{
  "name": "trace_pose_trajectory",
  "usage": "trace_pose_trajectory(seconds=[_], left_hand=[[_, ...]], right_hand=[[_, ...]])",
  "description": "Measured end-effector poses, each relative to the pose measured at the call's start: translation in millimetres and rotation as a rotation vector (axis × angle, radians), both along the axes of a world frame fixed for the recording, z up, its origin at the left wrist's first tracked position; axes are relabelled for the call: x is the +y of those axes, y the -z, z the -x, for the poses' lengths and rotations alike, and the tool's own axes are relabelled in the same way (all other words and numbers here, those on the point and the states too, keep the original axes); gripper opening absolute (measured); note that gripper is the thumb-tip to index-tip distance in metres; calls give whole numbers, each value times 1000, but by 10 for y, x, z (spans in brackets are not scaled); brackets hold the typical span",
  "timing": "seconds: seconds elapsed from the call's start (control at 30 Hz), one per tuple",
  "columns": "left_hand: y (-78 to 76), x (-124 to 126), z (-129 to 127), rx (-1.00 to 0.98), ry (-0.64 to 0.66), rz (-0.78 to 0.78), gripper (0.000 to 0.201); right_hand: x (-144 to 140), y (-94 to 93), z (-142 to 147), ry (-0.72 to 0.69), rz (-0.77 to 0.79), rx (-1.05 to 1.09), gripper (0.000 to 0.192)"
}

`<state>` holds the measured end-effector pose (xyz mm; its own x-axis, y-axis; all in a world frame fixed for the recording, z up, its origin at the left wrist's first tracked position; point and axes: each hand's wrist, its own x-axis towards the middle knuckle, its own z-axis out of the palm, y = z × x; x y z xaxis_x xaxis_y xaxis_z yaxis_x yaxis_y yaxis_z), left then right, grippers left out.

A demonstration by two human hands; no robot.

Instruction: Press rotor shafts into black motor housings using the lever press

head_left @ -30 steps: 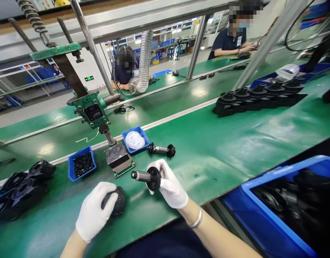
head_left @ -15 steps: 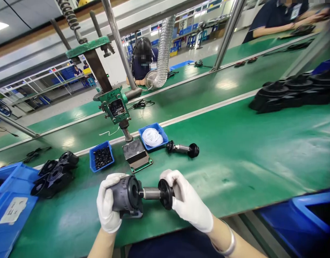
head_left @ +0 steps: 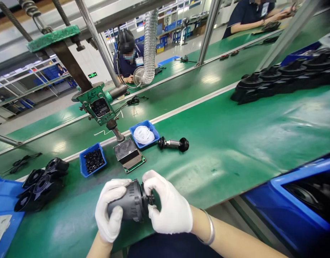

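Observation:
White-gloved, my left hand point(head_left: 109, 211) wraps round a dark grey cylindrical housing point(head_left: 128, 202), which lies on its side just above the bench's front edge. At the housing's right end, my right hand point(head_left: 167, 206), also gloved, grips a black round end cap point(head_left: 151, 198) between thumb and fingers. The cap sits against the housing's mouth, and the metal shaft behind it is out of sight. A similar shaft with black ends point(head_left: 172, 143) lies on the green bench point(head_left: 207, 172) beyond my hands.
A green press point(head_left: 96, 104) stands behind my hands, between a blue tray of small black parts point(head_left: 84, 173) and a blue tray of white rings point(head_left: 143, 134). Black housings point(head_left: 42, 182) sit at left, more black parts point(head_left: 272, 77) at far right. A blue bin point(head_left: 277, 182) is at lower right.
My right hand has moved left, sliding the shaft into the housing until the cap meets its end. My left hand keeps hold of the housing. The view has shifted to the right.

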<state>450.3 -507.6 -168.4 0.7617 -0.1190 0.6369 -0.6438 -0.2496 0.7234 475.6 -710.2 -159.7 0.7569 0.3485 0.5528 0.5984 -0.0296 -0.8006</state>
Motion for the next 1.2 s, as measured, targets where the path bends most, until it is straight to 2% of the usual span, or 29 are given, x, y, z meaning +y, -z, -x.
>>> trace_pose_trajectory(seconds=[0.17,0.5,0.73,0.8,0.87,0.97,1.03,1.1,1.2], left_hand=[[-32,-13,-2,-38,17,-2,27],[2,-48,9,-57,11,14,27],[5,-116,23,-157,-70,-7,23],[5,-154,-7,-31,-113,60,20],[33,-234,-85,266,-135,139,20],[153,-394,-279,674,-112,198,32],[257,-450,-404,764,-106,215,33],[341,-422,-461,795,-121,250,31],[410,-272,-369,807,-74,307,37]], right_hand=[[27,-64,25,24,52,-90,43],[0,-118,8,24,110,-74,40],[11,-143,-28,7,197,-72,40],[31,-216,-37,48,273,-22,39],[66,-306,-33,125,355,66,37],[119,-364,-21,204,513,153,34],[119,-301,-32,160,664,163,29],[70,-172,-65,82,750,145,27],[-69,42,-135,45,687,55,42]])
